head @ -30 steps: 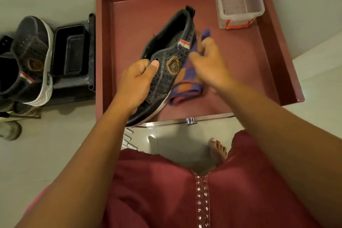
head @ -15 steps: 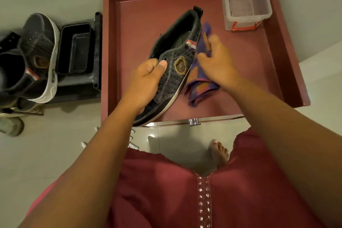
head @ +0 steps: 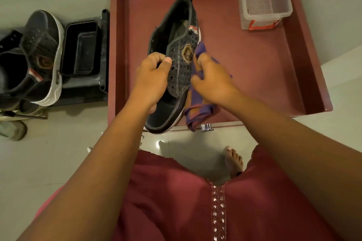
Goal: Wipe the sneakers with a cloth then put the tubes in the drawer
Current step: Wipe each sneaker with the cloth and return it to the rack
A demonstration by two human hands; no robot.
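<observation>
Behind the left hand [head: 151, 79], hidden: the near inner side of the held sneaker [head: 176, 68], with the fingers tucked out of sight inside its opening. Under the right hand [head: 212, 82], covered: most of the purple cloth [head: 197, 111] and the sneaker's outer sole edge, so contact between cloth and sole not discernible. Left of the sneaker, cut by the frame edge: a dark shoe pile [head: 29, 60]; below its toe, only 3 or so small white tube [head: 141, 139] ends peeking past the left forearm, too small to read.
</observation>
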